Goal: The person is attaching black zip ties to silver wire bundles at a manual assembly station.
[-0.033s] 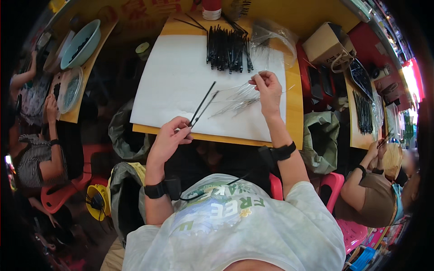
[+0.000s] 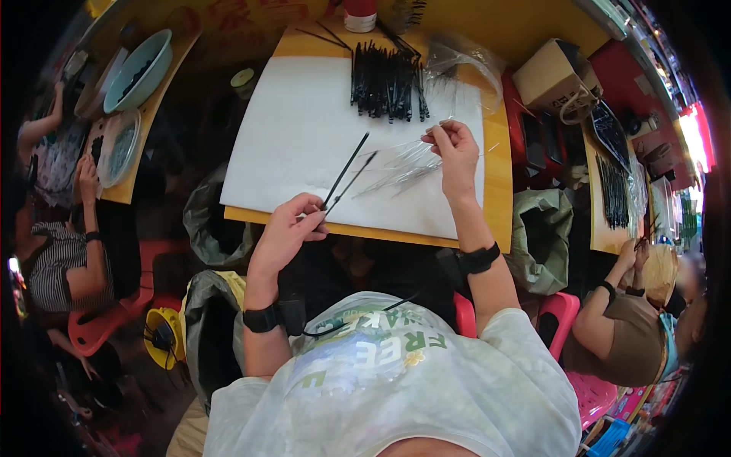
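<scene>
My left hand [image 2: 285,232], over the near edge of the white sheet [image 2: 282,137], pinches two thin black rods [image 2: 346,174]. They point up and to the right, their far tips apart. Above the right part of the sheet, my right hand [image 2: 457,156] is closed, thumb and fingertips pressed together; whatever lies between them is too fine to make out. Beside that hand, thin silvery wires [image 2: 403,171] lie scattered. Farther back sits a dense row of black rods [image 2: 387,82], side by side.
A clear plastic bag [image 2: 461,57] and a red-and-white container [image 2: 359,15] stand at the table's back. Open sacks [image 2: 541,228] hang by the table. Other people work at side tables, one by a pale blue basin [image 2: 141,72], another by more black rods [image 2: 611,190].
The tips of the two black rods have swung slightly to the right and stand a little wider apart. Both hands stay nearly in place.
</scene>
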Demonstrator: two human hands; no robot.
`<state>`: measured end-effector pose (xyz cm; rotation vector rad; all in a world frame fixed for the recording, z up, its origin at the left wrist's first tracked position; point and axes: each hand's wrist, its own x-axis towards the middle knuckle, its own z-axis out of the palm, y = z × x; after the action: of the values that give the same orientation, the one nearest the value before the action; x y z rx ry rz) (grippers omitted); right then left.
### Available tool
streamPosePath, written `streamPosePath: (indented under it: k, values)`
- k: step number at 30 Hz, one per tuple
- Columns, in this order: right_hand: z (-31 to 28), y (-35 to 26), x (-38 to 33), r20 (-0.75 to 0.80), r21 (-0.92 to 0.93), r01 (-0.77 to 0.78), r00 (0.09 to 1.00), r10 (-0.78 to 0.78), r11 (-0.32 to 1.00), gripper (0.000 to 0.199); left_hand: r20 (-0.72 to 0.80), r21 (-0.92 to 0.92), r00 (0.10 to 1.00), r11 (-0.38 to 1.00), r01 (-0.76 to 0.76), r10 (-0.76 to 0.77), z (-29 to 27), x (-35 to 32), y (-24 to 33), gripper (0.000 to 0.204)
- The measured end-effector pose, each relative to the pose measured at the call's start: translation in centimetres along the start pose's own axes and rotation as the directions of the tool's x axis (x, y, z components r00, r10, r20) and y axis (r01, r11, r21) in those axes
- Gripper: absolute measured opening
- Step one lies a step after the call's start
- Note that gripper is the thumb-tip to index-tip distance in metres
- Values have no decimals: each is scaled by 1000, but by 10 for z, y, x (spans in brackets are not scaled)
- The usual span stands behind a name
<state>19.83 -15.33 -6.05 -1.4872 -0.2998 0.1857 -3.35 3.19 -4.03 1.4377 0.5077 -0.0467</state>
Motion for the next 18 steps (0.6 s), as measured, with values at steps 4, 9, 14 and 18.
streamPosePath:
  k: [4,9,14,18]
  values:
    - [9,-5,-28,89,269,-240,970,224,933,13,45,-86,998,995,43,-39,17,1,29,14]
    - [26,-14,-62,298,371,-443,889,347,816,14,119,-282,989,952,117,-87,26,3,31,12]
    - [37,-21,-78,383,352,-514,842,380,782,15,160,-476,983,865,156,-89,26,2,22,14]
    - [35,-17,-78,352,364,-506,852,388,782,16,139,-420,988,899,124,-71,24,-2,19,12]
